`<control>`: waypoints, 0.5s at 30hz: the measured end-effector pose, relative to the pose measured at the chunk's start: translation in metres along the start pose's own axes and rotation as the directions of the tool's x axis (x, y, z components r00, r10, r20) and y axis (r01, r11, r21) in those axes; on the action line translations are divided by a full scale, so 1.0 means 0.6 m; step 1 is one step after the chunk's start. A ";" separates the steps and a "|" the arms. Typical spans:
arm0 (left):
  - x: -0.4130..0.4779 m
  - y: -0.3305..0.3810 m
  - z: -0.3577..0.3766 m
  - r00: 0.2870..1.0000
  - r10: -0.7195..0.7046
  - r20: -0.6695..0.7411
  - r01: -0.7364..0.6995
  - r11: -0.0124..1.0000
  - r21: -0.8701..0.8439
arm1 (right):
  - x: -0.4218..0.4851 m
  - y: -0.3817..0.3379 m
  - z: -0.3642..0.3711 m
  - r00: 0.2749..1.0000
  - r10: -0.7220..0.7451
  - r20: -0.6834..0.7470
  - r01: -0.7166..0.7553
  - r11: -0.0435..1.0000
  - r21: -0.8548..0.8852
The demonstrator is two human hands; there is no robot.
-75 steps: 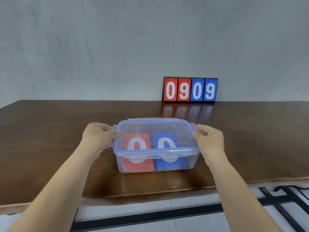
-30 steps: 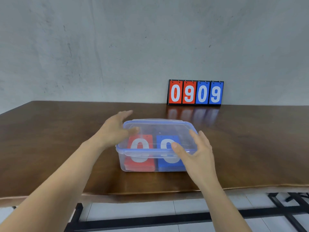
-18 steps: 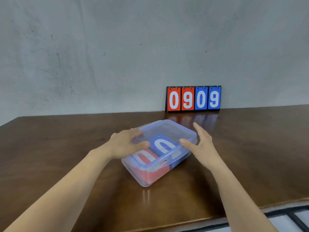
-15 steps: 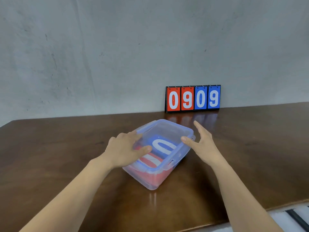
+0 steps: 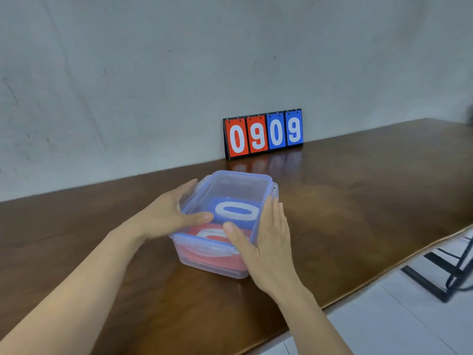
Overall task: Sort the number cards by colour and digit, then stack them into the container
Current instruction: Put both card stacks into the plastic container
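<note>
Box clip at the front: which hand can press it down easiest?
Probably the right hand: its thumb lies on the lid just above that clip, at the container's near end. The left hand rests farther back on the long side.

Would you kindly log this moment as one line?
container: lidded, on table | left hand: flat on left side | right hand: flat on right side | inside: red cards, blue cards, zeros up
</note>
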State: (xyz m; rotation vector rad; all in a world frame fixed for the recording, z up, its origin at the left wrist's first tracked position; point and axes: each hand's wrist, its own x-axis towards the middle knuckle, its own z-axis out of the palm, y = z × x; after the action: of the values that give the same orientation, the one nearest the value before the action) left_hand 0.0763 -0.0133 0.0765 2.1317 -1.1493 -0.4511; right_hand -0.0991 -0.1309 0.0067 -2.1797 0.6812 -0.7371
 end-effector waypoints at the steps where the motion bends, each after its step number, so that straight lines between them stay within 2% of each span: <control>1: -0.001 -0.004 0.001 1.000 0.012 0.007 -0.012 1.000 -0.019 | 0.001 0.002 0.003 1.000 -0.004 -0.025 0.004 1.000 0.002; 5: -0.004 -0.013 0.008 1.000 0.014 0.023 -0.013 0.999 -0.042 | 0.001 0.003 0.014 0.997 0.021 -0.072 -0.013 0.994 0.108; 15: 0.011 -0.037 0.017 0.997 0.073 0.030 -0.065 0.976 -0.208 | -0.001 0.000 0.044 0.997 0.059 -0.047 -0.038 0.933 0.358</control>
State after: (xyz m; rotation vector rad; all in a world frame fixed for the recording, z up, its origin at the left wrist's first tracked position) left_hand 0.0878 -0.0139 0.0538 1.9057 -1.1413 -0.5564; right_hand -0.0819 -0.1181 -0.0086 -1.8099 0.5757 -0.8293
